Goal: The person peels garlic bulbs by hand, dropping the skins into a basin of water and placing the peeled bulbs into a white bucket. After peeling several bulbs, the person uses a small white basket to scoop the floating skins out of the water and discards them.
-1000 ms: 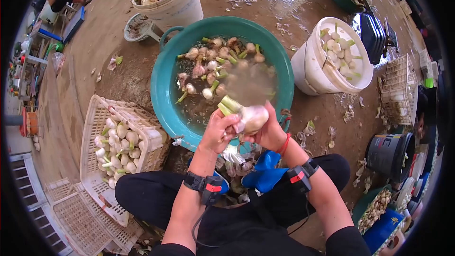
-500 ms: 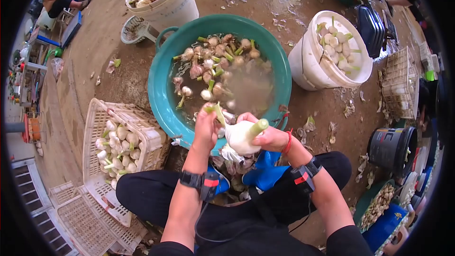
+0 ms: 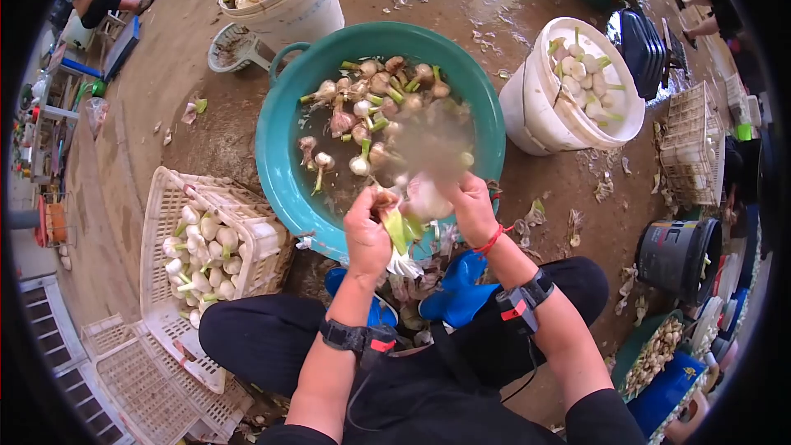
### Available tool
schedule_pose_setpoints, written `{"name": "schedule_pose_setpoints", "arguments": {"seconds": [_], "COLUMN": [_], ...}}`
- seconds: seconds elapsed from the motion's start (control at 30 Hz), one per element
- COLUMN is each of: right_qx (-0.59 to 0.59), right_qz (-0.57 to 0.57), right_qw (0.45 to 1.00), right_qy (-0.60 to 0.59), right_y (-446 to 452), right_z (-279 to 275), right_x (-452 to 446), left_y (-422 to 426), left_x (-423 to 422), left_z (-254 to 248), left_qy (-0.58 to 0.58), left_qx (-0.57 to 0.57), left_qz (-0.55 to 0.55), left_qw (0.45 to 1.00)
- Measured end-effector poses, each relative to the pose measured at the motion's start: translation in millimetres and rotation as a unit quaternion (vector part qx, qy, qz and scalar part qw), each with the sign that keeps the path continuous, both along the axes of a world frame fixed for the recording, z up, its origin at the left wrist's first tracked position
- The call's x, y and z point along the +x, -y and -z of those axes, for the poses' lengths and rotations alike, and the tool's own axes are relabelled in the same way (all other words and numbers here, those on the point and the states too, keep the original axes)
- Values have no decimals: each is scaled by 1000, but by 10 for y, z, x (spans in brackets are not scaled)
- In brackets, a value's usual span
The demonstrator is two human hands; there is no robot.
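Over the near side of the green tub (image 3: 270, 156), my left hand (image 3: 368, 231) is closed on a strip of green and white garlic skin (image 3: 398, 229), whose white end hangs down. My right hand (image 3: 474, 210) has its fingers bent against a pale pinkish garlic bulb (image 3: 428, 198) between the two hands. A grey blur covers part of that bulb and of the right fingertips. In the tub's murky water float several unpeeled garlic bulbs (image 3: 342, 121) with green stem stubs.
White peeled bulbs fill a tilted plastic crate (image 3: 272, 235) at left and a white bucket (image 3: 523, 111) at right. Another white bucket (image 3: 292, 16) holds unpeeled garlic. Beside it lies a plastic basket (image 3: 232, 49). Blue boots (image 3: 459, 288) stand below my hands. Skins litter the floor.
The white bulb my right hand held near the tub's rim has gone from there. A pinkish bulb now shows farther forward. My left hand has turned and moved slightly down, with skin hanging from it.
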State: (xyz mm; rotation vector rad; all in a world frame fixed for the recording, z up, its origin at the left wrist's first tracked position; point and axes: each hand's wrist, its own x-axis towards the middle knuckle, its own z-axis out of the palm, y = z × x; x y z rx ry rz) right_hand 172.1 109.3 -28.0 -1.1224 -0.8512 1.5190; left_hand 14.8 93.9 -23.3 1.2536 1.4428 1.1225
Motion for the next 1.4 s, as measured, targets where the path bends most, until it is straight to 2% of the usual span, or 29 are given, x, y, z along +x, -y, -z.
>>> {"name": "schedule_pose_setpoints", "arguments": {"seconds": [0.07,0.13,0.17,0.2,0.23,0.27,0.3,0.37,0.4,0.43,0.47,0.5,0.57,0.6,0.63,0.67,0.7,0.73,0.83,0.87,0.93,0.97,1.03,1.1,1.13,1.23,1.3,1.33,1.4], "right_qx": [7,78,156,155,50,-58,-105,-153,-149,-69,13,-242,-287,-330,-360,-359,-316,-274,-196,-177,-269,-280,-308,-315,-313,-299,-288,-290,-342], "right_qz": [-19,-14,-56,-56,-42,-26,32,45,16,61,103,115,135,159,189,187,207,226,266,297,296,304,286,266,250,259,255,254,210], "right_qw": [999,996,980,980,992,944,929,909,907,953,978,919,904,887,877,879,902,920,943,938,913,904,891,896,902,908,914,914,896], "right_qy": [48,-48,114,115,-108,-324,-354,-386,-393,-288,-179,-291,-285,-280,-256,-252,-208,-164,-32,36,-85,-108,-171,-165,-161,-137,-132,-131,-192], "right_y": [18,-22,-54,-74,-109,-151,-198,-152,-141,-54,35,-61,-63,-74,-104,-139,-159,-147,-203,-252,-318,-321,-262,-170,-162,-243,-272,-256,-267], "right_z": [-88,-98,-143,-131,-98,-84,-75,-53,-6,175,387,477,568,582,588,518,458,406,427,492,544,532,502,553,574,540,553,594,593], "right_x": [25,56,92,105,110,100,88,80,41,-71,-178,-173,-269,-312,-291,-308,-345,-408,-529,-529,-376,-413,-527,-631,-667,-629,-618,-606,-618], "left_y": [-58,2,69,220,404,473,494,597,511,268,94,31,-81,-73,-35,-25,9,16,87,91,108,99,-16,-67,-53,-20,-5,-23,-113], "left_x": [-123,-208,-233,-259,-291,-289,-251,-98,20,164,220,157,-27,-77,-116,-120,-111,-133,-160,-131,-116,-177,-197,-192,-156,-212,-260,-242,-182], "left_z": [154,368,499,675,862,869,904,936,680,194,-65,54,284,293,297,235,171,163,74,84,76,366,356,461,578,644,434,406,370], "left_qy": [-110,-164,-216,-215,-212,-204,-203,-161,-159,97,343,344,44,43,94,146,260,261,457,458,369,357,385,386,308,329,461,462,261], "left_qx": [44,23,0,-1,-46,-91,-90,54,51,-36,-118,-117,51,52,-24,-97,-143,-145,-186,-190,-198,-181,-206,-224,-194,-195,-225,-226,-108], "left_qz": [-16,44,109,110,234,354,353,187,185,25,-137,-142,-15,-19,24,68,36,34,5,5,-9,-26,-46,-37,-54,-52,16,14,-103], "left_qw": [993,985,970,970,948,908,909,968,968,994,922,921,998,998,995,982,954,954,870,869,908,916,899,894,930,923,858,858,954]}}
